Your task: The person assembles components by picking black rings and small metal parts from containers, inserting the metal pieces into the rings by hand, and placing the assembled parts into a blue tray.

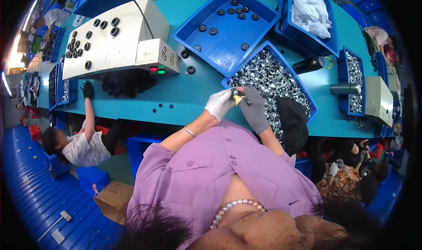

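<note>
Nearest the camera, the person's left hand (219, 104), in a white fabric glove, and right hand (254, 109), in a grey fabric glove, meet over the near edge of the teal worktable (184, 96). Both are closed, fingertips pinched together on a small yellow-and-silver metal part (238, 99) held between them. The part is too small to show its full shape; its yellow end lies toward the person and its shiny silver end points away, toward the table, so its long axis runs roughly near to far. It sits just at the near-left corner of the blue plastic tray of shiny silver rings (268, 81), beside a black cloth (292, 122) draped over that tray's near side. Beyond lies a blue plastic tray with a few black rubber rings (226, 32), and left of it a cream metal machine housing (116, 37) dotted with black rings. At the far left, another person's black-gloved hand (88, 90) rests on the table edge.
</note>
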